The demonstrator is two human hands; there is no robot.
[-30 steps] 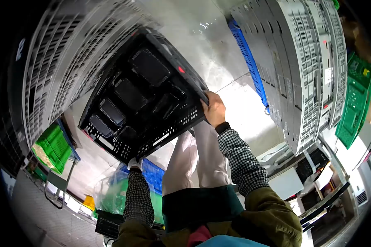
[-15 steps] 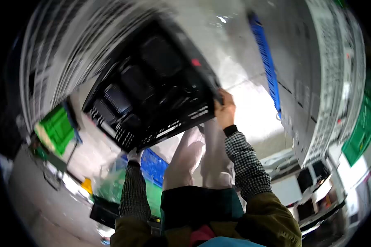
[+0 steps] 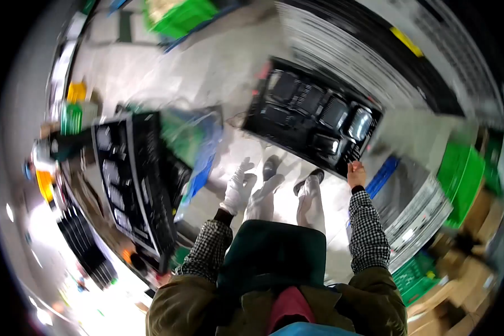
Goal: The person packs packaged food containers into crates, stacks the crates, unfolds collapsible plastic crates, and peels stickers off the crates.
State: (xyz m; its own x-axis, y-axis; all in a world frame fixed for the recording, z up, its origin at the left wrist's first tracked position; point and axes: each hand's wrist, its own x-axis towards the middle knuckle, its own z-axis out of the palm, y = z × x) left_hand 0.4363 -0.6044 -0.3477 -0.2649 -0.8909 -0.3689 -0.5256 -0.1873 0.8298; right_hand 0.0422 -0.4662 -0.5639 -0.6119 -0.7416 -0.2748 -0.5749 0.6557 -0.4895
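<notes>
A black crate point(image 3: 280, 140) with several black trays inside lies ahead of me, tilted in the view. My right hand point(image 3: 357, 174), bare, has its fingers closed on the crate's near right corner. My left hand point(image 3: 236, 185), in a white glove, hangs apart from the crate near my left leg, its fingers spread and nothing in it. A dark shoe point(image 3: 270, 167) shows beside it.
Stacked grey crates point(image 3: 353, 73) stand behind the black one. Another black crate with trays point(image 3: 130, 179) is at the left, beside clear plastic and a blue crate point(image 3: 200, 178). Green crates point(image 3: 460, 179) and cardboard boxes point(image 3: 469, 280) are at the right.
My view has swung round to the left. My left hand has let go of the crate and come back toward my leg. My right hand stays at the crate's corner, which now appears lower.
</notes>
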